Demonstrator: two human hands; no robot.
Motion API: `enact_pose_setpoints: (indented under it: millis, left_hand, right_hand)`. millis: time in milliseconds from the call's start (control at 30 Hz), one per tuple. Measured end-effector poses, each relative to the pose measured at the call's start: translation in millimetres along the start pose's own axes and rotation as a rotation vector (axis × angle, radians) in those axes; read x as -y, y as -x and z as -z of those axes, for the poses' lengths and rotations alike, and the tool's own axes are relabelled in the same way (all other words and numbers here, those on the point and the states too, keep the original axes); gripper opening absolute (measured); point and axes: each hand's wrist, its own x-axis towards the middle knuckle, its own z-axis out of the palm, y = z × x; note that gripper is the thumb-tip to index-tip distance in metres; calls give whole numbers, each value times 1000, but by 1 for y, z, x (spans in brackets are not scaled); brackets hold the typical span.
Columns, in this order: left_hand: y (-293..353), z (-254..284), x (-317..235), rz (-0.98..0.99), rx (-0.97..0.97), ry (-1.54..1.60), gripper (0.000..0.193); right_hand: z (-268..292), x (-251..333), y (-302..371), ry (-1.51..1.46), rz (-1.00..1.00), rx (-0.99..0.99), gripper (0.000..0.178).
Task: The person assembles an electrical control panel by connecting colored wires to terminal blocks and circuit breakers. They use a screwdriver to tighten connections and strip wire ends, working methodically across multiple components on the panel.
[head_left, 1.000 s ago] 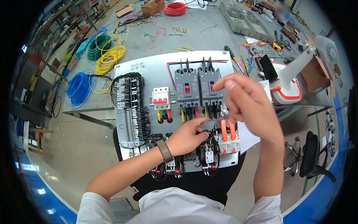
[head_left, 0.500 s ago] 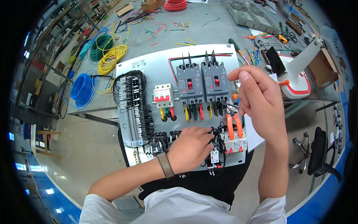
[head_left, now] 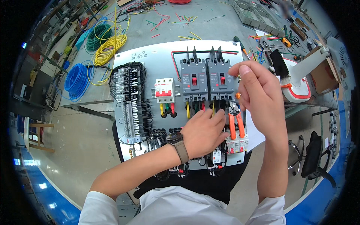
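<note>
left hand (head_left: 202,133) is spread by wires (head_left: 222,104) below breaker (head_left: 215,80); right hand (head_left: 258,90) is curled beside it, pinch can't be told.

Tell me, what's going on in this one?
A person works with bare hands on a pale electrical panel that extends over the table. The left hand reaches across its lower middle, fingertips close to coloured wires below two large grey breakers. The right hand is raised, fingers curled, at the panel's right side; whether it grips anything is unclear. Orange-handled pliers lie over small white breakers beneath it.
</note>
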Motion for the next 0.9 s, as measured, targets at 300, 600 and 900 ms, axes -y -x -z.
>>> enact_pose_setpoints:
  millis: [300,600,900]
  left_hand:
    - [-7,-1,2,19,75,-156,39]
    - [-12,-15,7,141,68,-197,41]
    - [-31,-25,1,356,328,-119,43]
  right_hand:
    - [-9,-20,-8,99,14,-11,28]
    - [-21,-26,-30,4,-18,-20,31]
    - [-12,-26,-39,508,131,220,25]
